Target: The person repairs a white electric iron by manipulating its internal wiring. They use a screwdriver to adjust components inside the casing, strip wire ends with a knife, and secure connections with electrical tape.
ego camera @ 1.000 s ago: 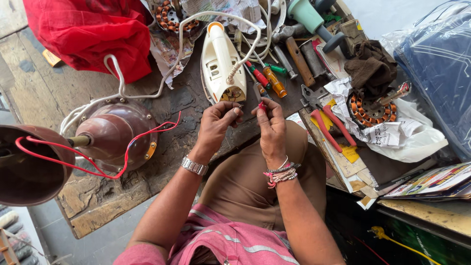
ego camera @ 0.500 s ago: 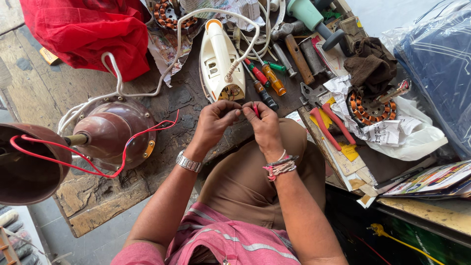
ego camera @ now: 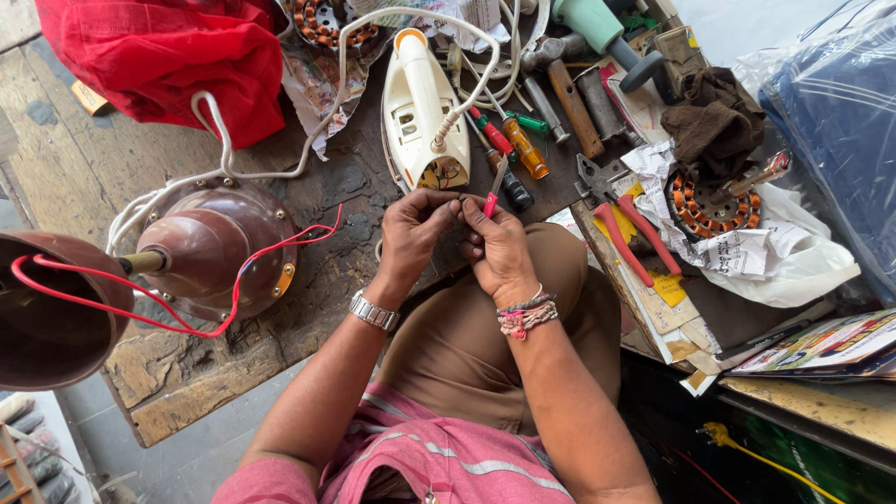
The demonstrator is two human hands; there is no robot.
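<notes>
My left hand (ego camera: 417, 231) and my right hand (ego camera: 499, 250) meet in front of me at the edge of the dark wooden workbench (ego camera: 345, 252). A small red-handled tool (ego camera: 493, 189), blade pointing up, is gripped in my right hand. The fingers of my left hand pinch something small against the right hand; what it is stays hidden. Just beyond the hands lies a white clothes iron (ego camera: 422, 117) on its side, its white cord (ego camera: 308, 140) looping left.
A brown ceiling-fan motor (ego camera: 210, 247) with red wires sits left. Red cloth (ego camera: 168, 56) lies at back left. Screwdrivers (ego camera: 509, 140), red-handled pliers (ego camera: 630, 233), a copper-wound stator (ego camera: 709, 207) on paper and a blue bag (ego camera: 840, 121) crowd the right.
Both hands have drawn closer together and the right hand's red-handled tool has shifted slightly left toward the left fingers. The iron and fan motor have not moved.
</notes>
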